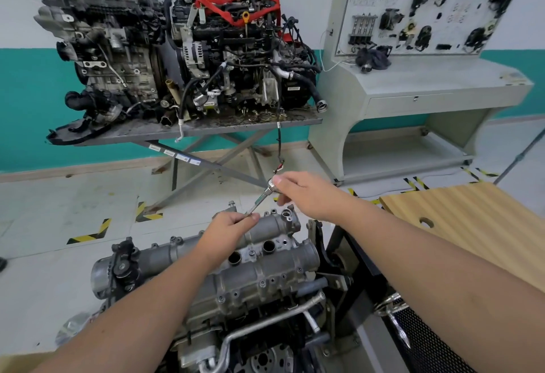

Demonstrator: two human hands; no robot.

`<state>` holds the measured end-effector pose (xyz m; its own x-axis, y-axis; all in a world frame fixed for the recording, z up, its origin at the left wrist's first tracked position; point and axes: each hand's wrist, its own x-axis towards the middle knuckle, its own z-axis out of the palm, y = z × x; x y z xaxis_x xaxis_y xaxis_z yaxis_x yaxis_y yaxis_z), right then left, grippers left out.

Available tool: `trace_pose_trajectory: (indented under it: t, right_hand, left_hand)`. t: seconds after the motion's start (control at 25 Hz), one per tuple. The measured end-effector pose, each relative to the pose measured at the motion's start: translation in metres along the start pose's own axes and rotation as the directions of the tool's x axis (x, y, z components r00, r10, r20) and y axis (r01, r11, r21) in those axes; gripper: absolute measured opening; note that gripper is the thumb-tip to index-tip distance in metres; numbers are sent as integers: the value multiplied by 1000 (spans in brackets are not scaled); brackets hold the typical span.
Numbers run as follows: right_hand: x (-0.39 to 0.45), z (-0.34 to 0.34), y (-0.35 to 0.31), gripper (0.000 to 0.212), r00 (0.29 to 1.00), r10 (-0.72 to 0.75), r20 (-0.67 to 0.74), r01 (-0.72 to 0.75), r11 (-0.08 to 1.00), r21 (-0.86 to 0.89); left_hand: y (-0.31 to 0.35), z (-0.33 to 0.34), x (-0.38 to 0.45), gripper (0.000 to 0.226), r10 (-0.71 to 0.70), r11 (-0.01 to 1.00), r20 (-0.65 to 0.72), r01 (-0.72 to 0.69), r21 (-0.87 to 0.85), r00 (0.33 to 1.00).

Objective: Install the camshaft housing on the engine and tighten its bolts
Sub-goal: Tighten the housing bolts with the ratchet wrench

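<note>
The grey cast camshaft housing (259, 272) lies on top of the engine (236, 328) in front of me, with several bolts along its edges and two open round bores in the middle. Above its far side I hold a slim metal ratchet wrench (259, 200) tilted up to the right. My left hand (233, 223) pinches the lower end of the tool. My right hand (306, 195) grips the ratchet head at the upper end. The tool's lower tip is hidden by my left fingers.
Two other engines (177, 48) sit on a grey folding table (206, 129) by the far wall. A grey training panel console (427, 77) stands at the right. A wooden board (472, 225) with a hole lies to my right, beside a black mesh rack (421, 340).
</note>
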<state>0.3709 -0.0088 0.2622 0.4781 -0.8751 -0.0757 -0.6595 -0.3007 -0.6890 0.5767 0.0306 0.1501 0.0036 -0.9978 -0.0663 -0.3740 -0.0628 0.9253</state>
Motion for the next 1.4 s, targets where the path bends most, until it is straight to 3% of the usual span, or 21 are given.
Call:
trace_pose_trajectory:
  t: [0.12, 0.2, 0.28, 0.4, 0.68, 0.92, 1.08, 1.2, 1.32, 1.4]
  right_hand:
    - [-11, -9, 10, 37, 985, 62, 160, -111, 940, 322]
    - [-22, -16, 21, 25, 971, 63, 229, -193, 773, 604]
    - [-34, -27, 35, 24, 967, 79, 240, -235, 637, 734]
    - [-56, -55, 65, 24, 956, 168, 239, -292, 579, 762]
    - [-144, -144, 175, 18, 919, 344, 193, -339, 441, 831]
    - [-239, -224, 281, 14, 861, 507, 45, -245, 336, 909]
    - [-301, -256, 352, 14, 711, 699, -84, -158, 275, 948]
    - [-342, -252, 412, 30, 564, 813, -146, -83, 231, 969]
    - [-370, -230, 468, 48, 308, 936, -172, -66, 201, 977]
    - [-380, -210, 504, 54, 133, 970, -203, -187, 225, 956]
  left_hand:
    - [7, 8, -2, 60, 11, 1000, 104, -12, 3, 994]
    - [16, 18, -2, 61, 34, 999, 144, -39, 33, 989]
    - [28, 33, 0, 63, 60, 992, 176, -79, 102, 983]
    - [54, 71, 11, 67, 74, 971, 189, -114, 212, 979]
    - [113, 232, 35, 83, 91, 964, 293, -158, 214, 952]
    - [158, 385, 55, 66, 69, 960, 433, -178, 216, 899]
    - [165, 488, 60, 52, -53, 944, 440, -99, 315, 896]
    - [164, 571, 57, 33, -219, 942, 499, 48, 333, 839]
    - [155, 635, 43, 26, -368, 924, 554, 231, 304, 746]
    - [143, 668, 34, 24, -434, 900, 564, 323, 291, 703]
